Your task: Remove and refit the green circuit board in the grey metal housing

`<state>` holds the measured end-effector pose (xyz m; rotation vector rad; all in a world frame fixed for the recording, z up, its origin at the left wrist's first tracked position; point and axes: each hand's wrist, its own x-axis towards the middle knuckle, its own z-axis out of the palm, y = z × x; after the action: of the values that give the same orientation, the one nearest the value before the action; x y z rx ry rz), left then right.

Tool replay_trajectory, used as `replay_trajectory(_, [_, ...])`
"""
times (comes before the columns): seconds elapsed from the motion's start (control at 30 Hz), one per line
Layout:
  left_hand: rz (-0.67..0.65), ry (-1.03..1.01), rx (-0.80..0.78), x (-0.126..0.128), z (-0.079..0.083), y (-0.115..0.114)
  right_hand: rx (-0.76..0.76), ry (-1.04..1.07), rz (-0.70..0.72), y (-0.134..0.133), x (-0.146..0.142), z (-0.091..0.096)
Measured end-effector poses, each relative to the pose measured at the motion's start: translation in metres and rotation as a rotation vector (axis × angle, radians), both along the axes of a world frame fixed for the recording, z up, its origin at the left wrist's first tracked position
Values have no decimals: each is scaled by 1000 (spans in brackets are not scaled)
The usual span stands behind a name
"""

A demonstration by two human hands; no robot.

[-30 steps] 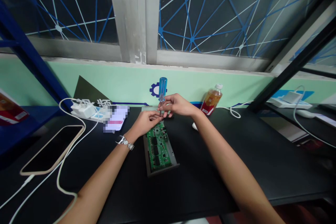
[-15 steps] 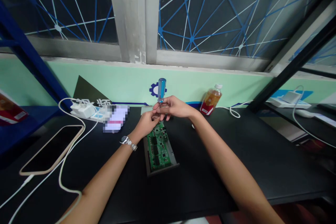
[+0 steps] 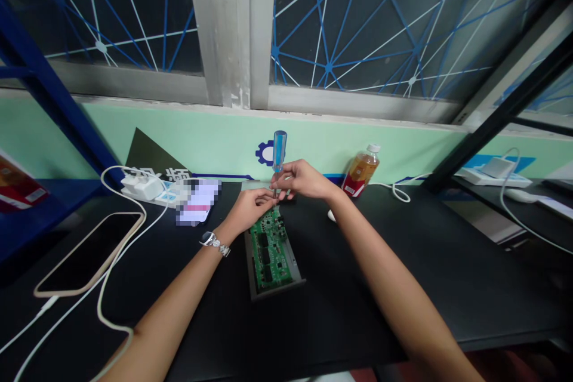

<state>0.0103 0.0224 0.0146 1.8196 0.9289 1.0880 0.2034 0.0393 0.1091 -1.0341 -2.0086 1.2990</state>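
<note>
Screwdriver (image 3: 280, 149): upright over the far end of the green circuit board (image 3: 273, 253), which sits in a shallow metal tray (image 3: 276, 294) on the black table (image 3: 349, 310).

Grip: right hand (image 3: 305, 179) has thumb and fingers pinched round the shaft, just below the clear blue handle. Left hand (image 3: 248, 208) has its fingertips drawn together low by the shaft; from where I stand the knuckles cover the tip, so I cannot tell whether it grips anything.

Handling, my estimate: screwdriver light and rigid, its smooth handle perhaps slick to a dry palm; best held at the handle, with fingertips on the shaft for fine turning. Board thin, stiff and fragile on its component side; take it by the tray's edges, off the parts.

Against half a second earlier: screwdriver and right hand slightly further right, left wrist a little left, handle showing a different face, as if rotated. More of a small white object (image 3: 331, 215) shows beside the right forearm (image 3: 385, 250). Board and tray unmoved.
</note>
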Motion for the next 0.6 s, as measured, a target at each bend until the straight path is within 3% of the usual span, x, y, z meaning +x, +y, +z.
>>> replay_trajectory(0.17, [31, 25, 53, -1, 3, -1, -44, 17, 54, -4, -1, 5])
replay_trajectory(0.3, [-32, -2, 15, 5, 3, -4, -48, -2, 106, -8, -5, 5])
replay_trajectory(0.37, [-41, -28, -5, 8, 1, -4, -18, -9, 77, -7, -7, 2])
replay_trajectory(0.5, [63, -29, 23, 12, -4, -3, 166, -65, -76, 1, -7, -8])
replay_trajectory(0.6, [125, 3, 69, 12, -5, -2, 183, -91, -72, 5, -7, -12])
